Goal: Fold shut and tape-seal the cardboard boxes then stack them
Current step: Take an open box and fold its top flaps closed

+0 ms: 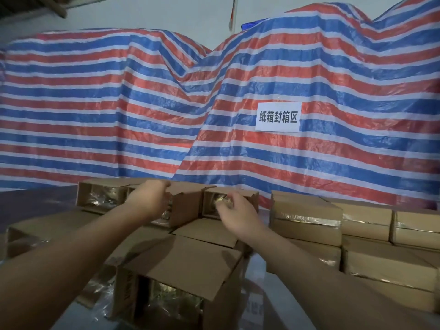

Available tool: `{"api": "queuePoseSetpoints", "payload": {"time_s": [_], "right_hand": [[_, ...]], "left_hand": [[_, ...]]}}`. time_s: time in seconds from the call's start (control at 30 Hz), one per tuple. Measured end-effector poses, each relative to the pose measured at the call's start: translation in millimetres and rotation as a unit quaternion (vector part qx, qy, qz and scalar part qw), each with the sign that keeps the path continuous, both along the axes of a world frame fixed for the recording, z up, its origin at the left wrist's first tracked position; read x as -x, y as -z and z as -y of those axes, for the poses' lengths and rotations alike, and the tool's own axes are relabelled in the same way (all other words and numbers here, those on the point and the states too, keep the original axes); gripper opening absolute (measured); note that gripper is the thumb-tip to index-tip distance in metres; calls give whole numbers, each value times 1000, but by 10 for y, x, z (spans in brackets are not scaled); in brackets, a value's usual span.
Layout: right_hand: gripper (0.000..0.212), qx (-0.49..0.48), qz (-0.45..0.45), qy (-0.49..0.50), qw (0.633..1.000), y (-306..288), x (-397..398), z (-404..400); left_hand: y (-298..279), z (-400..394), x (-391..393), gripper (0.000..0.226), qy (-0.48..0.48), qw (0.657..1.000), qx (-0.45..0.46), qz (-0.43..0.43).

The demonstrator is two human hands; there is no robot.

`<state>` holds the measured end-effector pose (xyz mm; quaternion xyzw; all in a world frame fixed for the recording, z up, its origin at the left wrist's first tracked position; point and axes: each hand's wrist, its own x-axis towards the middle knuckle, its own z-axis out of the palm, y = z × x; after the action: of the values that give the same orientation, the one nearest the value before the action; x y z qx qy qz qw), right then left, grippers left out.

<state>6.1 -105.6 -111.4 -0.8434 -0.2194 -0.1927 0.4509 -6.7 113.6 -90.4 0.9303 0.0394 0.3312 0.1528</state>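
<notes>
1. Up ahead, both bare arms stretched forward over a crowd of brown cardboard boxes; left hand (148, 198) curled over the top edge of an open brown cardboard box (183, 206) lying on its side, fingers hooked on a raised flap, thumb side hidden behind the knuckles.
2. Just right of that, right hand (234, 211) with fingers bent, pinching a crinkled bit of shiny clear wrapping (222, 201) at the mouth of a second small open cardboard box (247, 198); hard to tell whether the fingertips also touch the cardboard.
3. Left of the left hand, another open-ended brown box (100, 195), glossy contents showing inside; touching the gripped box, same row.
4. Beneath and nearer than both hands, a larger brown carton with its flaps standing open (190, 265), shiny wrapped goods visible in its dark opening; between the two forearms.
5. Under the left forearm, a long flat brown box (47, 229), partly hidden by the arm.
6. Right of the right hand, stacked brown boxes sealed with clear tape (307, 217), seams glinting; further sealed boxes (390, 265) beyond, in two layers, close together.
7. Behind everything, beyond both hands, a red, white and blue striped tarpaulin (119, 103) draped over bulky shapes; pinned to it, above the right hand, a white paper sign with black characters (278, 117).
</notes>
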Motion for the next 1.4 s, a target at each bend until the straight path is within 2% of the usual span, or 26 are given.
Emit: {"api": "queuePoseSetpoints", "payload": {"time_s": [0.07,0.1,0.2,0.23,0.3,0.37,0.63,0.83,0.9,1.0,1.1,1.27,1.4], "right_hand": [[6,12,-7,-19,1000,-35,-105,-147],[12,27,-10,-24,999,-50,-172,-215],[72,80,-31,-13,996,-116,-372,-429],[85,90,-40,-10,995,-133,-433,-497],[96,99,-56,-16,993,-164,-551,-608],[98,111,-67,-27,991,-183,-661,-707],[86,139,-59,-55,987,-112,-944,-1111],[67,165,-10,6,986,-52,-928,-1261],[54,162,16,31,986,-48,-896,-1292],[28,107,54,46,992,-57,-860,-1289],[18,74,79,64,992,-139,-828,-1174],[20,35,79,37,996,-413,-639,-858],[17,32,63,40,997,-763,-332,-504]], "left_hand": [[-33,-223,-156,51,-30,998,-47,-17],[-50,-314,-240,61,-53,994,-91,-23],[-87,-554,-524,81,-120,957,-257,-52],[-92,-619,-609,85,-134,946,-288,-64],[-71,-735,-771,90,-152,932,-318,-86],[-37,-823,-890,90,-157,929,-318,-101],[111,-1061,-975,52,-113,965,-224,-76],[171,-1024,-939,42,-88,986,-139,-14],[189,-1000,-905,36,-70,990,-120,17],[177,-932,-821,19,-45,990,-124,55],[72,-815,-689,7,-15,989,-123,75],[-310,-571,-392,21,49,993,-58,89],[-657,-240,-102,20,78,993,-24,80]]}}
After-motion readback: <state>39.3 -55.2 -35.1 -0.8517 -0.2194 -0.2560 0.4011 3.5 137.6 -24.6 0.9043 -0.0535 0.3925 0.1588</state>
